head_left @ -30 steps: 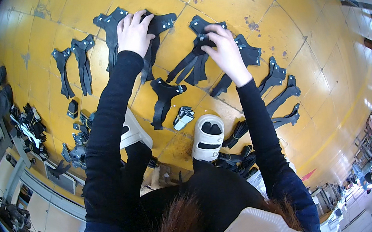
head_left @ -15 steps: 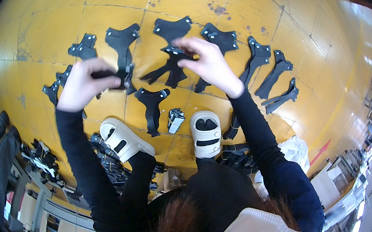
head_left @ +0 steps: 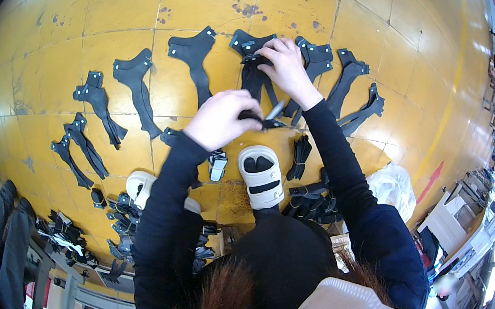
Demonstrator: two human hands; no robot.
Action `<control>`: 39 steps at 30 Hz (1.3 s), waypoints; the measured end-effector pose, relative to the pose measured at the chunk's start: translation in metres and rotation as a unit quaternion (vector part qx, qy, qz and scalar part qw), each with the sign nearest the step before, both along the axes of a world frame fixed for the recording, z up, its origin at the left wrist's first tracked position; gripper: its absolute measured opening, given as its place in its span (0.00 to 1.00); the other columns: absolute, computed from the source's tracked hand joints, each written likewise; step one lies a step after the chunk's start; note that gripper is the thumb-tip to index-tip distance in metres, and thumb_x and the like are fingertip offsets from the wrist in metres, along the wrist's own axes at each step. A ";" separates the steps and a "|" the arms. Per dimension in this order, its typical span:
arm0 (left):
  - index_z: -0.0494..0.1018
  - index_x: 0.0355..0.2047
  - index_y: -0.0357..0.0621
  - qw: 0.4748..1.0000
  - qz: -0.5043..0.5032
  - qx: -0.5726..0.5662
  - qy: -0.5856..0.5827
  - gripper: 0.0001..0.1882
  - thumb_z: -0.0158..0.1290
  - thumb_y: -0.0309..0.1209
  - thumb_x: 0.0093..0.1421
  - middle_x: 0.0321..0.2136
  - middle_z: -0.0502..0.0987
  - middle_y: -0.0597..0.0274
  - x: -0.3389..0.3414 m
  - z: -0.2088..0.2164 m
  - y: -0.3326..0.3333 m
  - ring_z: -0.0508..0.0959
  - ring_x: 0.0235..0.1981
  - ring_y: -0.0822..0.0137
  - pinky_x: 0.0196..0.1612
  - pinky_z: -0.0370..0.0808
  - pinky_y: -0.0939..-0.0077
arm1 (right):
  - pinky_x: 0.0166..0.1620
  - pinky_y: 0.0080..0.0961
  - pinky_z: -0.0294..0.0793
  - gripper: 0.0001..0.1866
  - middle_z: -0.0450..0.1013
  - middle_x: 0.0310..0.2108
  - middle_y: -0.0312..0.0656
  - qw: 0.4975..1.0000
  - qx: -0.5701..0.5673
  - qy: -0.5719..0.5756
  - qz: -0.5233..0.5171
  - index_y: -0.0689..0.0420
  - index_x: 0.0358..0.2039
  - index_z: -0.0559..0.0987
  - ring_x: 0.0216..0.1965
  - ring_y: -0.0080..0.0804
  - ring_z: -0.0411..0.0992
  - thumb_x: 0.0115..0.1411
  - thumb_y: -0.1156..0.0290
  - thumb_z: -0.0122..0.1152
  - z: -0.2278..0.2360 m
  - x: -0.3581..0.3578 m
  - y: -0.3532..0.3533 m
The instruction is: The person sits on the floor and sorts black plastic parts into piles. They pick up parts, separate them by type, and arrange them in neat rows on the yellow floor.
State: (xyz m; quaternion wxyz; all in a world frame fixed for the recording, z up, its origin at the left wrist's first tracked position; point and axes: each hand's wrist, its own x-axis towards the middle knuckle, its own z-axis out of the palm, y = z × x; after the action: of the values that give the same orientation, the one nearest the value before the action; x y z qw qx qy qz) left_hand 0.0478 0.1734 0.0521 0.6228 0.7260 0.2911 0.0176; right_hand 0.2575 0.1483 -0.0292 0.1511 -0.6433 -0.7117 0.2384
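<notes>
Dark, Y-shaped fabric pieces with small white labels lie in an arc on the yellow floor, among them a middle piece (head_left: pixel 189 51). My right hand (head_left: pixel 288 66) is closed in a pinch on the top of a dark fabric piece (head_left: pixel 256 79), whose strips hang toward the floor. That piece partly covers another labelled piece (head_left: pixel 243 40) behind it. Just below and left, my left hand (head_left: pixel 225 118) is closed around what look like dark-handled scissors (head_left: pixel 275 111). Their grey blades stand apart near the hanging strips. My left forearm hides part of a fabric piece (head_left: pixel 168 137).
My light clogs (head_left: pixel 261 177) stand on the floor close by. Between them lies a banded bundle of white-and-dark pieces (head_left: pixel 217 164). Dark bundles (head_left: pixel 299 156) lie at the right, more heaps (head_left: pixel 124 224) at the left. A white plastic bag (head_left: pixel 391 188) sits at the lower right.
Both hands have moved right relative to the laid-out pieces, the left one also downward and closer to the right. The scissors now sit beside the fabric in my right hand. My view has shifted.
</notes>
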 end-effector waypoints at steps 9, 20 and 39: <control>0.75 0.27 0.46 0.934 0.152 0.311 0.084 0.07 0.59 0.29 0.46 0.48 0.69 0.61 0.051 -0.036 -0.010 0.64 0.56 0.57 0.56 0.62 0.60 | 0.50 0.37 0.65 0.14 0.74 0.35 0.41 0.996 0.054 0.068 -0.002 0.56 0.35 0.76 0.48 0.40 0.68 0.45 0.73 0.64 -0.005 0.007 -0.008; 0.68 0.38 0.46 0.987 0.061 0.135 0.059 0.16 0.59 0.29 0.49 0.33 0.76 0.54 0.043 -0.025 -0.004 0.77 0.36 0.52 0.37 0.74 0.64 | 0.45 0.23 0.69 0.14 0.74 0.37 0.40 0.939 -0.068 0.271 -0.201 0.58 0.43 0.75 0.39 0.25 0.71 0.54 0.77 0.60 0.017 0.061 -0.048; 0.67 0.48 0.41 0.822 0.376 -0.361 -0.231 0.29 0.61 0.19 0.44 0.55 0.64 0.47 0.010 -0.009 -0.029 0.71 0.50 0.66 0.50 0.72 0.72 | 0.43 0.18 0.68 0.16 0.74 0.42 0.40 0.927 -0.110 0.186 -0.308 0.64 0.36 0.76 0.40 0.22 0.70 0.46 0.76 0.68 0.041 0.157 -0.098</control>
State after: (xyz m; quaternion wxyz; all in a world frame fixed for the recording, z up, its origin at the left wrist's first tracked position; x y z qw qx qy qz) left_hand 0.0580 0.1442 0.0435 0.8341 0.2581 0.3751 0.3113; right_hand 0.4142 0.0500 0.0123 0.2751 -0.7873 -0.4074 0.3722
